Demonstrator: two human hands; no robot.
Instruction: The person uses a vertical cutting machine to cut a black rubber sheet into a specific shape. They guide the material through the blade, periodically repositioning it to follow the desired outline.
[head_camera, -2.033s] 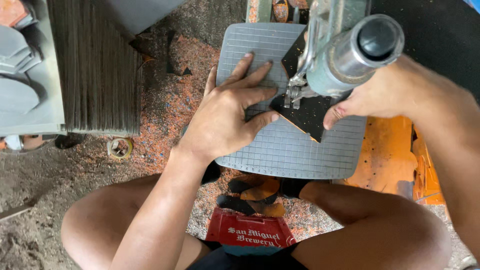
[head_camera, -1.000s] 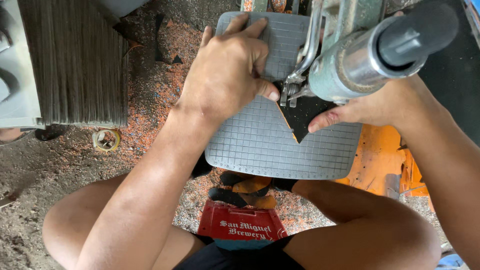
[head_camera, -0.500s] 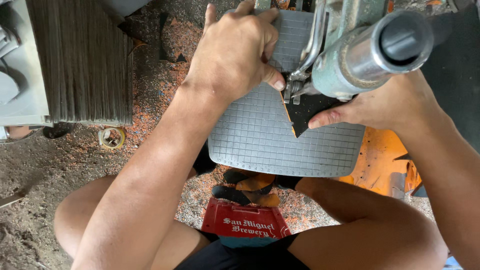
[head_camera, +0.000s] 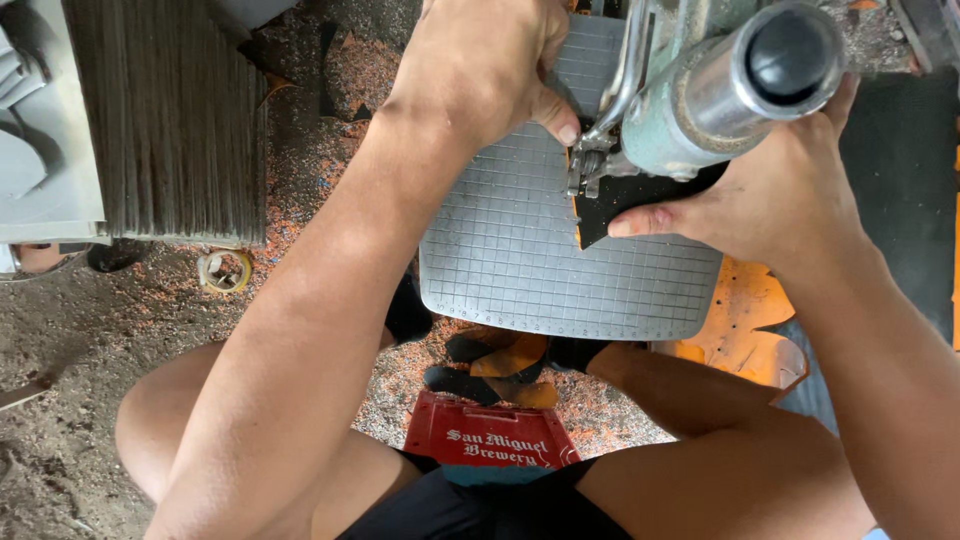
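Under the machine's cutting head (head_camera: 600, 165), your left hand (head_camera: 480, 70) presses flat on the grey gridded sheet (head_camera: 520, 260); your right hand (head_camera: 770, 200) pinches its black underside; the cut looks partway, most uncut.

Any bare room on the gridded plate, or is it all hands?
Free: the near half of the gridded plate, between its front edge and the black piece. Crowded: far edge, where left hand, right hand and the machine head meet.
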